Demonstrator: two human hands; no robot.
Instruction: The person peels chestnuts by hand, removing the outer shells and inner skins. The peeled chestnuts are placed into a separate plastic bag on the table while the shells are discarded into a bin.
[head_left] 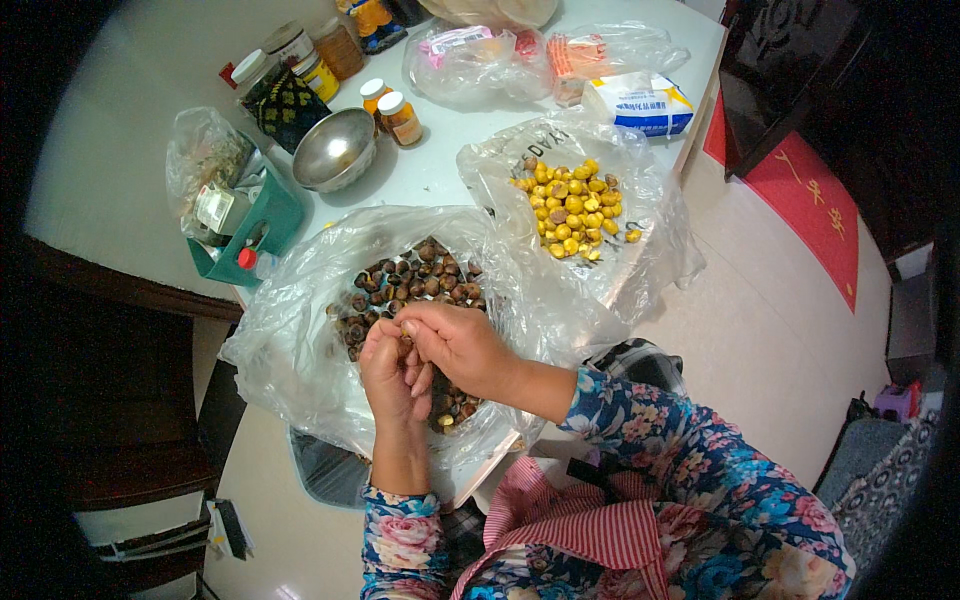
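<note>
My left hand [392,372] and my right hand [458,342] meet over a heap of brown-shelled chestnuts [432,285]. Their fingertips pinch one chestnut [406,337] together; only a small bit of it shows between the fingers. The heap lies on a spread clear plastic bag [285,340] at the near side of the table. Beyond my right hand, a second clear plastic bag [655,225] bears a pile of peeled yellow chestnuts [572,208].
A metal bowl [336,150] and two small bottles [401,120] stand behind the heap. At the left is a green basket [245,235] of packets. A tissue pack [640,104] lies far right. Below the table's near edge sits a bin [322,470].
</note>
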